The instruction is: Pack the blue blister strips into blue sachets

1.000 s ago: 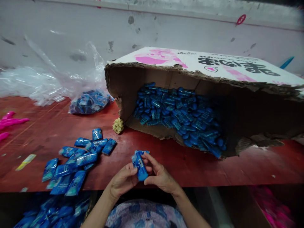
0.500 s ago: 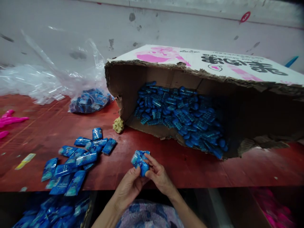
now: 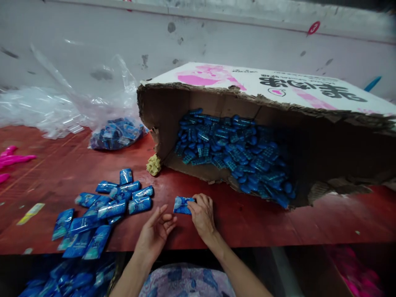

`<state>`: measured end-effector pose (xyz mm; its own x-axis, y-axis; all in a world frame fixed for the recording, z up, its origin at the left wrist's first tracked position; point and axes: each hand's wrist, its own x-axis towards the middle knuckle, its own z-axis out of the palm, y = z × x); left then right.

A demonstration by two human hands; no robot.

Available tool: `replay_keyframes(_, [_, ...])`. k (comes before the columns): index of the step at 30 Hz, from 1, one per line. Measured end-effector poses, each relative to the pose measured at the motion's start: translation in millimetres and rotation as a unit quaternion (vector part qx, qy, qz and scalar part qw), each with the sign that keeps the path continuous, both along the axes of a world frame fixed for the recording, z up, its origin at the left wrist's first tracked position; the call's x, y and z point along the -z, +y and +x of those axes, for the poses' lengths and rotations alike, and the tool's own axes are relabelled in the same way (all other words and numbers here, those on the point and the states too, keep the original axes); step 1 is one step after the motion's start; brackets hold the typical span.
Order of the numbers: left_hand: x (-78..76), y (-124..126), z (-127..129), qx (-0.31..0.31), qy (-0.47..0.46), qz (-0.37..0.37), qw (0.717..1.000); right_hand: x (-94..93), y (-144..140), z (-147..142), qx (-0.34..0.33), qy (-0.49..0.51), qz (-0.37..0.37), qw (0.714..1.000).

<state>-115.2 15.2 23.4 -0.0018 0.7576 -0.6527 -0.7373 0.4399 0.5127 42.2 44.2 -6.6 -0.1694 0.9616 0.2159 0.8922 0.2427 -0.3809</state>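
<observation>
On the red table, a small blue packet [image 3: 182, 205] lies flat or nearly so. My right hand [image 3: 202, 212] has its thumb and fingers closed on the packet's right end. To the left of it, my left hand [image 3: 158, 231] is empty, palm turned inward and fingers apart and loosely curled. A loose pile of shiny blue packets [image 3: 113, 209] spreads over the table left of my hands, some overlapping. Its nearest packet [image 3: 140, 205] is just beyond my left fingertips.
A torn-edged carton [image 3: 216, 74] lies on its side behind my hands, holding many blue pieces [image 3: 235, 144]. A clear bag of blue items [image 3: 117, 134] stands left of it, beside a crumpled yellowish lump [image 3: 154, 165]. Pink pieces [image 3: 15, 156] lie far left. Below the edge are more blue packets [image 3: 71, 276].
My hands have parted: the left has moved left and opened, the right now holds a packet down at the table. One more packet lies at the pile's right side.
</observation>
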Motion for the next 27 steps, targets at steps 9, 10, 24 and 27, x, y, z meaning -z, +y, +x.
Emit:
replay_keyframes(9, [11.0, -11.0, 44.3, 0.045, 0.165, 0.037, 0.985, -23.1, -23.5, 6.1, -0.029, 0.124, 0.086, 0.988])
replay_keyframes(10, [10.0, -9.5, 45.3, 0.045, 0.162, 0.039, 0.985, -26.1, -24.5, 6.6, -0.036, 0.152, 0.072, 0.985])
replay_keyframes(24, [15.7, 3.6, 54.2, 0.048, 0.099, -0.025, 0.994, -14.7, -4.1, -2.6, 0.093, 0.3, -0.156, 0.937])
replay_keyframes(27, [15.1, -1.0, 47.0, 0.072, 0.094, -0.051, 0.992, -13.8, 0.2, -3.9, 0.114, 0.232, -0.149, 0.954])
